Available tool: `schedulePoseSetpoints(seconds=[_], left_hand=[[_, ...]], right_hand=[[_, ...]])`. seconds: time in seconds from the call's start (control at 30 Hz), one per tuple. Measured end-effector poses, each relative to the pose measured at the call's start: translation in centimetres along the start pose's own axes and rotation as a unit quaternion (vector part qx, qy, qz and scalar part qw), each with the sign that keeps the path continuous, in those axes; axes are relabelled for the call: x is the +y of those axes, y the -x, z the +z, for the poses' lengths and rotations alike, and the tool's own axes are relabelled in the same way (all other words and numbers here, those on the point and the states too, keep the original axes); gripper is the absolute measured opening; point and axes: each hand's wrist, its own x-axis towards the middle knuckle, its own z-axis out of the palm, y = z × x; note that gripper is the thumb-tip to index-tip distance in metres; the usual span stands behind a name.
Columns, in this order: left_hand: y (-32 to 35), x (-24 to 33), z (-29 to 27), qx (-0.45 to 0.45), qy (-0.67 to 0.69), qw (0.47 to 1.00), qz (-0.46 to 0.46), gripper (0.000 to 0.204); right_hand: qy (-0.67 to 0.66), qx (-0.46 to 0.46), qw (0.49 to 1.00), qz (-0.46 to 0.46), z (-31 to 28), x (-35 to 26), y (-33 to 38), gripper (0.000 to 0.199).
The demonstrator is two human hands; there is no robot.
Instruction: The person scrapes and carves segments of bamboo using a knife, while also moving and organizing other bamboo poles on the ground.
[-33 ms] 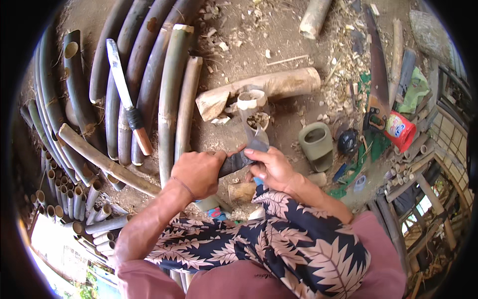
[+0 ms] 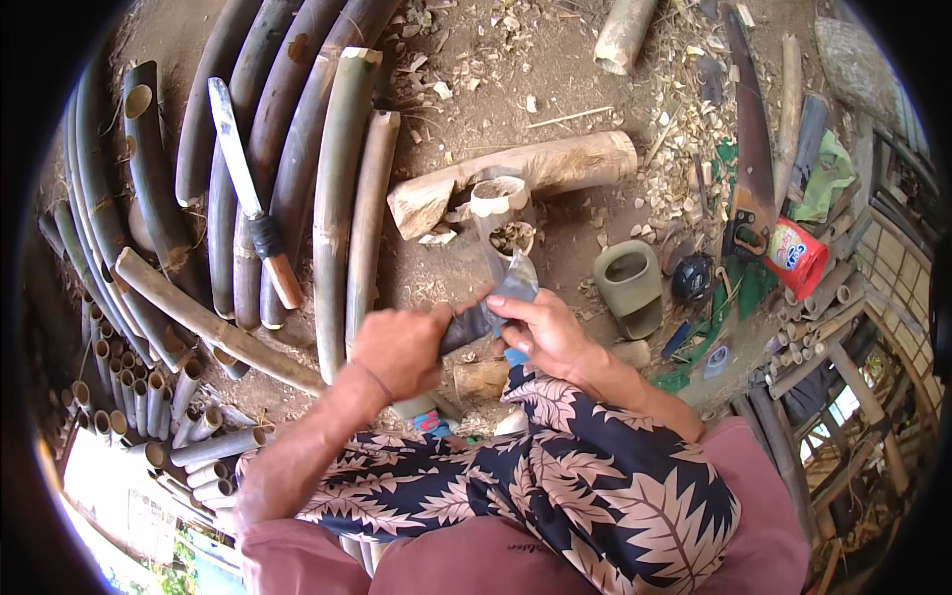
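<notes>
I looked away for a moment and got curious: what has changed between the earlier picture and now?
The left hand has shifted slightly rightward and toward the body, its forearm moving along. Nothing was visibly grasped or let go: both hands hold the dark grey, flexible-looking strip. The right hand, long metal-bladed knife with brown handle and brown-handled handsaw stayed put.
</notes>
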Motion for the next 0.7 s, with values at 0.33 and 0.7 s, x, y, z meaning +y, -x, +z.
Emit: schedulePoseSetpoints(seconds=[0.33, 0.7], left_hand=[[-4.9, 9.9, 12.3, 0.2, 0.426, 0.874, -0.12, 0.059], [-1.4, -1.0, 5.8, 0.282, 0.157, 0.943, -0.082, 0.034]], right_hand=[[0.497, 0.266, 0.807, -0.178, -0.2, -1.3, 0.5, 0.027], [0.269, 0.027, 0.95, -0.157, 3.0, 0.6, -2.8, 0.024]])
